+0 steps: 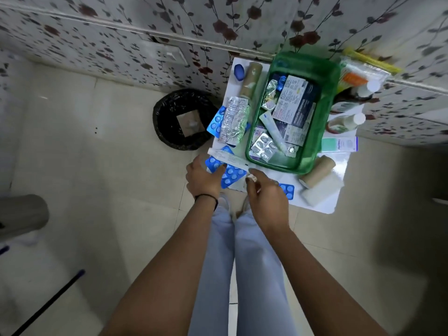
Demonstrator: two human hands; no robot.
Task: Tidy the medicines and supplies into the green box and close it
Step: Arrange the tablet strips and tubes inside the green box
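Observation:
The open green box (324, 132) stands on a small white table (324, 204) and holds medicine cartons, silver blister strips and a white tube. In front of it lie blue blister strips (232, 175) and a long white tube (228, 159). My left hand (203, 178) rests with its fingers spread on the blue strips at the table's front left corner. My right hand (265, 192) hovers beside it, its fingertips at the tube's near end. Something small and pale shows at its thumb, and I cannot tell whether the hand grips it. Another blue strip (288, 189) peeks out from behind this hand.
Left of the box are silver strips (235, 120), a brown bandage roll (251, 78) and a blue cap (238, 71). To its right are bottles (346, 121), a green-white carton (339, 144), a zip bag (361, 73), another roll (316, 174) and white gauze (320, 191). A black bin (169, 132) stands on the floor to the left.

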